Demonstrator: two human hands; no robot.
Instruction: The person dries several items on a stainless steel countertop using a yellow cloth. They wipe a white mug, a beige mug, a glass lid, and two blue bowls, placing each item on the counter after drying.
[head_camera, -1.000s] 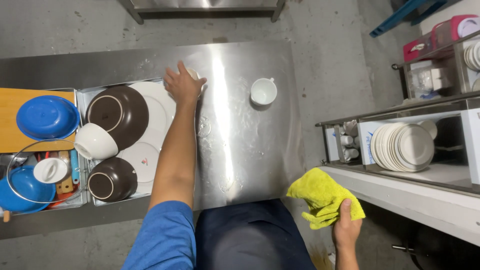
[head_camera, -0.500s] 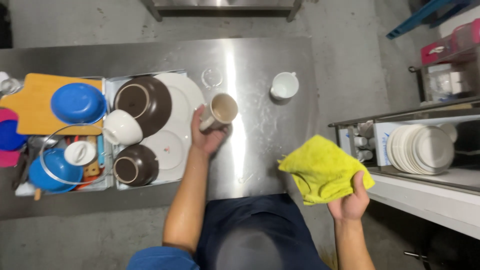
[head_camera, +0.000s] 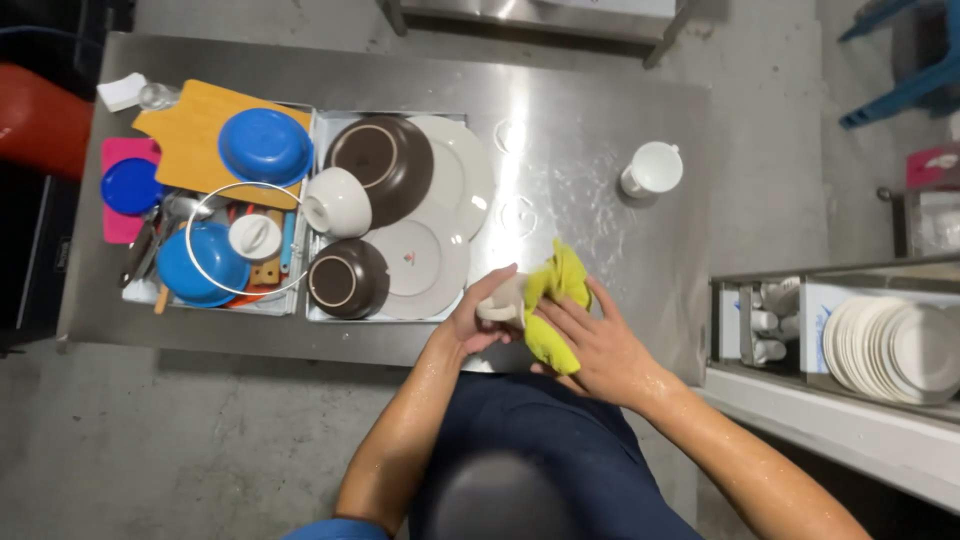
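Here the left hand (head_camera: 478, 318) is curled tight round a pale cup (head_camera: 500, 300), gripping it from the side so the rest stays free for the yellow cloth (head_camera: 553, 300). The right hand (head_camera: 590, 345) lies half-open over that cloth, fingers spread to press it against the cup. Both hover above the near edge of the steel bench (head_camera: 590, 130), just beside the dish tray (head_camera: 398, 312) with its brown bowls and white plates. A white mug (head_camera: 652, 168) stands alone toward the bench's right edge. At the far left corner lie a small white packet (head_camera: 121, 90), an orange cutting board (head_camera: 190, 135) and a pink mat (head_camera: 120, 160)
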